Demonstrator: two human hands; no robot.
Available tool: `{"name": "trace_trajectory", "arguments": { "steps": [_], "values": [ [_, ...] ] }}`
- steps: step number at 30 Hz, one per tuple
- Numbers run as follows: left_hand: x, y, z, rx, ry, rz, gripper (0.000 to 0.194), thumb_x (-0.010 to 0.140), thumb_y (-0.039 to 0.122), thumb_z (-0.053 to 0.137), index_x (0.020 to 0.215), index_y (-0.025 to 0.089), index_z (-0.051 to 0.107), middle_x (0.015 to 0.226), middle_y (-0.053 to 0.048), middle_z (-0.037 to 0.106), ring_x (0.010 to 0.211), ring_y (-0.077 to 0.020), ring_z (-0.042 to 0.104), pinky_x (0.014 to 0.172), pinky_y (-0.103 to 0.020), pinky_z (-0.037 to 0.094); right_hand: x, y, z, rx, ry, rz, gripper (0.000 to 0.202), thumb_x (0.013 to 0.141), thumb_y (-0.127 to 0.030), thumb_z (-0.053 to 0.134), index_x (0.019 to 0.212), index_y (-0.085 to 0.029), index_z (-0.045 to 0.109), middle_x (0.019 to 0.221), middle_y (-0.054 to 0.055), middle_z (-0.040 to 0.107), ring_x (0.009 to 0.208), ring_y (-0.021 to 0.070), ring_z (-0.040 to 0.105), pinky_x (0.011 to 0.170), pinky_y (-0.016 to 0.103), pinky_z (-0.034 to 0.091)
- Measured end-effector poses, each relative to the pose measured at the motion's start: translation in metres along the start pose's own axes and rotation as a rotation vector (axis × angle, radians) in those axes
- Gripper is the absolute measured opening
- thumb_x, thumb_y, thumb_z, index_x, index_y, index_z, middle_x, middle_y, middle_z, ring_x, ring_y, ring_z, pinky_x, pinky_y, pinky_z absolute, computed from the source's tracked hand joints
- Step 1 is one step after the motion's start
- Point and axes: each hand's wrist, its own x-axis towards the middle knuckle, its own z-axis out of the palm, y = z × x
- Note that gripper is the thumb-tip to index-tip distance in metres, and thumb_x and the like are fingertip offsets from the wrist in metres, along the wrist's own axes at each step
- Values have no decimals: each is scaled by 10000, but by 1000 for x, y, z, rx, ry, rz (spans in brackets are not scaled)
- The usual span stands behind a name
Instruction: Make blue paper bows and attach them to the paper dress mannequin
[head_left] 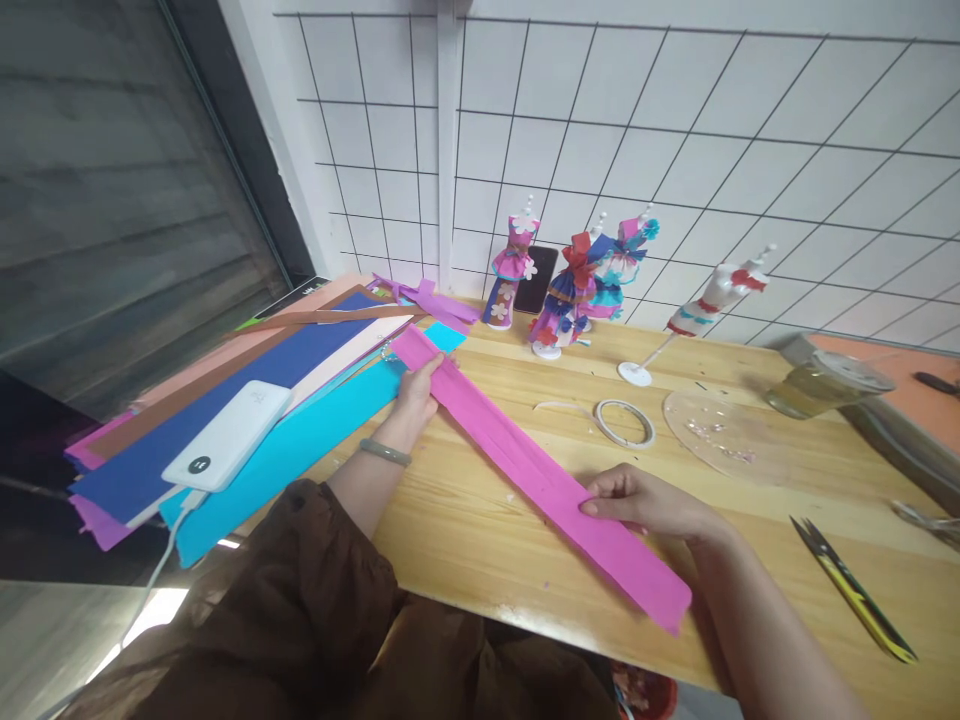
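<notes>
A long folded strip of pink paper (510, 455) stretches diagonally over the wooden table (465, 530). My left hand (418, 392), with a bangle at the wrist, grips its upper end by the stacked coloured sheets. Near the strip's lower right end, my right hand (637, 500) pinches its edge between thumb and fingers. Blue, turquoise and brown sheets lie at the left, with a white power bank (229, 435) on top. Right of the strip are a roll of tape (625, 424) and a clear plate (712, 435) holding small shiny pieces.
Small mannequins in paper dresses (514, 265) stand along the tiled wall, beside a dark phone (536, 280). A mostly white mannequin (712, 300) leans farther right. Yellow-and-black snips (855, 590) lie at the right, below a plastic cup (825, 383). A cable hangs at the left.
</notes>
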Motion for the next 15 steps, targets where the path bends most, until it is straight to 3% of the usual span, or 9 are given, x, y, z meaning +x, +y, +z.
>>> {"name": "trace_trajectory", "arguments": {
  "steps": [4, 10, 15],
  "values": [
    [1, -3, -1, 25, 11, 7, 154, 595, 134, 671, 719, 83, 595, 670, -87, 655, 643, -187, 631, 690, -333, 504, -4, -2, -1, 42, 34, 12, 298, 683, -423, 606, 687, -125, 617, 505, -38, 474, 418, 38, 338, 391, 196, 208],
    [0, -7, -3, 30, -5, 4, 201, 575, 119, 682, 747, 85, 583, 661, -80, 654, 645, -190, 633, 722, -357, 501, -5, 0, -2, 30, -29, -14, 285, 681, -402, 615, 647, -119, 607, 465, -68, 383, 405, 24, 256, 384, 194, 162],
    [-2, -3, -1, 43, -29, -12, 195, 628, 167, 652, 788, 84, 578, 706, -101, 657, 689, -200, 635, 731, -357, 497, -3, -2, 0, 104, -31, -42, 272, 696, -394, 606, 738, -126, 622, 582, -22, 522, 480, 51, 400, 440, 194, 272]
  ]
}}
